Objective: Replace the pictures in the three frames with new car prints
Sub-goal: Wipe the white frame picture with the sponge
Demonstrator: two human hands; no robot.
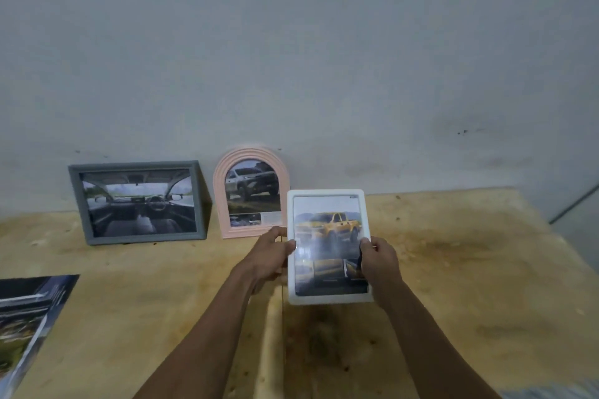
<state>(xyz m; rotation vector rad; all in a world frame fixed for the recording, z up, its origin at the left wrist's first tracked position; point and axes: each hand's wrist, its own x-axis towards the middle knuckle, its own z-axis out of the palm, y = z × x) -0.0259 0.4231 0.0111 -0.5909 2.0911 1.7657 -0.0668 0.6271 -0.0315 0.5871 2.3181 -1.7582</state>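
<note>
I hold a white rectangular frame (pixel 327 194) upright above the table, facing me, with a yellow pickup print inside. My left hand (pixel 270 256) grips its left edge and my right hand (pixel 379 261) grips its right edge, thumbs on the front. A pink arched frame (pixel 251 154) with a silver SUV print leans on the wall just behind and left of it. Further left a grey rectangular frame (pixel 137 165) with a car interior print also leans on the wall.
Loose prints (pixel 29 311) lie flat at the table's left front edge. The wooden table (pixel 470 269) is stained and its right edge falls off near the far right. A grey wall (pixel 291 58) stands directly behind the frames.
</note>
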